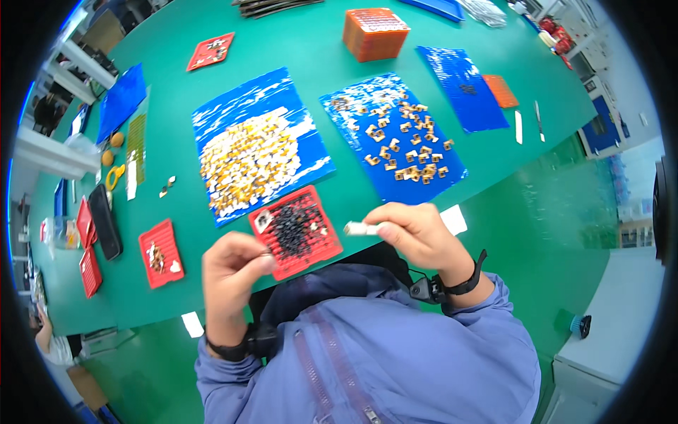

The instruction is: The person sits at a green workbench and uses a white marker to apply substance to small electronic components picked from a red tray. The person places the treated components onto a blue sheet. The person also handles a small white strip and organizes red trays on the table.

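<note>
My right hand pinches a short white rod between thumb and fingers, its blunt end pointing left past the red tray's right edge. The rod's exact kind does not show. At the tray's left edge my left hand has thumb and fingertips pressed together; whatever is between them is too small to make out. Between the hands lies the ribbed red tray, bearing a heap of small black pieces and a few whitish bits.
Beyond the tray, a blue sheet bears many white-and-amber pieces. Another blue sheet holds scattered brown-and-white square pieces. A smaller red tray sits left, near a black case and yellow scissors. An orange block stack stands far back.
</note>
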### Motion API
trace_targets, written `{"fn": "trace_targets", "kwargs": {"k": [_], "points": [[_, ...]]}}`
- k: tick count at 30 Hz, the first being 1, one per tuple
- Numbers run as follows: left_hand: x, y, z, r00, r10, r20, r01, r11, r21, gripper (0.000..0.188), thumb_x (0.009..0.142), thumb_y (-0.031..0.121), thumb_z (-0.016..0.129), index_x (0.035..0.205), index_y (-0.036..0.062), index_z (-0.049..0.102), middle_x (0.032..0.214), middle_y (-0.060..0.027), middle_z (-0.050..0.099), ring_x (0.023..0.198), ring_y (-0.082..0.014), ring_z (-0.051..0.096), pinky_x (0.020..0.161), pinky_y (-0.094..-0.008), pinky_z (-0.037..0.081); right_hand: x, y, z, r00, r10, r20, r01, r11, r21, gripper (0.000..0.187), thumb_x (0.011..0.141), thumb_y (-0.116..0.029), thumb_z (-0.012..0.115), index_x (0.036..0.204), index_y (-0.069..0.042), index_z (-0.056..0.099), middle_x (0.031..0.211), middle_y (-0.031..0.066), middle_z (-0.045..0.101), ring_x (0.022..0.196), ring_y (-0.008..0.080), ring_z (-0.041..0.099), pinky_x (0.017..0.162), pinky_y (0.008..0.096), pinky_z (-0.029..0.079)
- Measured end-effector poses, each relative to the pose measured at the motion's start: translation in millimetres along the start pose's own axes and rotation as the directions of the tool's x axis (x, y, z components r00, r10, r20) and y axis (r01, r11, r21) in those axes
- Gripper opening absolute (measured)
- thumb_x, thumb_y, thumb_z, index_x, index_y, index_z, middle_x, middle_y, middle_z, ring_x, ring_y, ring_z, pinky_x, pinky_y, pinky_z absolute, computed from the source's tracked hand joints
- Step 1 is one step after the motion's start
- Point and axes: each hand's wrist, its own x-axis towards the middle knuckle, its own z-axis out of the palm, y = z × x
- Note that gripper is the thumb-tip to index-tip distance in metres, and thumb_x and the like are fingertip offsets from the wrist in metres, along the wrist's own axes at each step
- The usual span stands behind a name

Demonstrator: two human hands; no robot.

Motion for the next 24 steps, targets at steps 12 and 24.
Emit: {"fn": "trace_targets", "kwargs": {"k": [12, 24], "points": [[0.2, -31.7, 14.2, 0.956, -0.099, 0.278, 0.26, 0.725, -0.638, 0.006, 0.089, 0.002, 0.057, 0.091, 0.0004, 0.051, 0.075, -0.01, 0.058, 0.066, -0.0169, 0.059, 0.06, -0.0269, 0.049, 23.1, -14.9, 34.6, 0.973, -0.026, 0.231, -0.016, 0.984, 0.176, 0.012, 0.085, -0.013, 0.065, 0.087, -0.002, 0.066, 0.067, 0.0074, 0.061, 0.055, 0.0145, 0.054, 0.052, 0.0269, 0.042], [2.9, -30.9, 11.2, 0.943, -0.127, 0.306, 0.296, 0.74, -0.604, 0.007, 0.09, 0.004, 0.057, 0.09, 0.0009, 0.051, 0.073, -0.0094, 0.057, 0.065, -0.0168, 0.058, 0.059, -0.0264, 0.049, 32.0, -12.0, 28.9, 0.918, 0.092, 0.386, -0.204, 0.943, 0.261, 0.01, 0.087, -0.007, 0.064, 0.093, 0.001, 0.063, 0.072, 0.0017, 0.062, 0.061, 0.0052, 0.054, 0.052, 0.0207, 0.041]]}}
